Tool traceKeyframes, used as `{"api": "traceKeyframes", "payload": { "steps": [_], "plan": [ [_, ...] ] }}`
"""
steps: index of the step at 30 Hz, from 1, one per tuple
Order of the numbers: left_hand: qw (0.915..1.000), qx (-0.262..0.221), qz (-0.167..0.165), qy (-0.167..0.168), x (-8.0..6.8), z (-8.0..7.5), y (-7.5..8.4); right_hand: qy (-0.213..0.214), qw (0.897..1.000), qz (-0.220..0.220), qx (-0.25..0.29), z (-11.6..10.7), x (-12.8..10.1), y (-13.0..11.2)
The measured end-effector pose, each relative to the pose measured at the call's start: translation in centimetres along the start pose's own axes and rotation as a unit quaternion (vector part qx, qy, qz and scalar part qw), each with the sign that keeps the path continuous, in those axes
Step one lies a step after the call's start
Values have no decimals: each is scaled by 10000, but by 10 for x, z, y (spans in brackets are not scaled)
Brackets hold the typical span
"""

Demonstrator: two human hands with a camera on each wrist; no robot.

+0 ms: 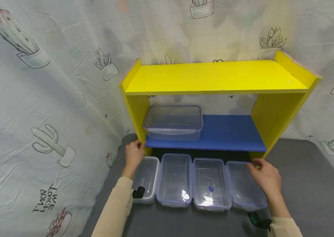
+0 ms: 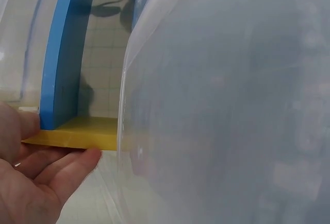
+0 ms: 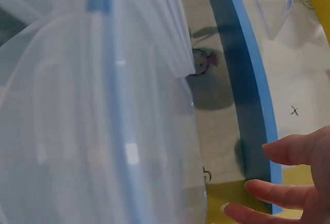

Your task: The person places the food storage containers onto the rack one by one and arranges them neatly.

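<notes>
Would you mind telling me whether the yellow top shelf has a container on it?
No, the yellow top shelf is bare; the only shelved container sits on the blue shelf below.

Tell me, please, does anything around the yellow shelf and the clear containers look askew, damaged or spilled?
Nothing stands out. The four clear containers sit in a tidy row before the shelf, and a fifth container rests level on the blue board.

Clear box [image 3: 98, 131] with blue-trimmed lid filling the left. Blue shelf [image 3: 247, 85] edge curving down the middle, meeting yellow side [image 3: 227, 203] at the bottom. Right hand [image 3: 296, 183] at lower right, fingers [image 3: 268, 190] loosely extended beside the shelf edge.
</notes>
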State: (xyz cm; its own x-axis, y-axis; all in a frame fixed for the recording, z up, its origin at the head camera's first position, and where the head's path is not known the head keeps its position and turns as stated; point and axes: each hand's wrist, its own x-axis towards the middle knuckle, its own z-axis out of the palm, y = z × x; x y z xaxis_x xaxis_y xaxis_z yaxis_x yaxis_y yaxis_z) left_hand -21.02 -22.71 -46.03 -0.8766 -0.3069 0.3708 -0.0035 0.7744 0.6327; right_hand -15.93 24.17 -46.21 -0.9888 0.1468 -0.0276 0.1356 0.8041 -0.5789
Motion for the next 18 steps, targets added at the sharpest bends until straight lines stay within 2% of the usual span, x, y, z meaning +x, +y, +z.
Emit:
{"api": "traceKeyframes", "payload": {
  "steps": [8,18],
  "plan": [
    [10000,-4,-20,31,0,0,0,-205,9997,-46,-133,5,-1,15],
    [10000,1,-19,7,-1,1,-2,-322,9992,170,179,13,-10,28]
  ]
}}
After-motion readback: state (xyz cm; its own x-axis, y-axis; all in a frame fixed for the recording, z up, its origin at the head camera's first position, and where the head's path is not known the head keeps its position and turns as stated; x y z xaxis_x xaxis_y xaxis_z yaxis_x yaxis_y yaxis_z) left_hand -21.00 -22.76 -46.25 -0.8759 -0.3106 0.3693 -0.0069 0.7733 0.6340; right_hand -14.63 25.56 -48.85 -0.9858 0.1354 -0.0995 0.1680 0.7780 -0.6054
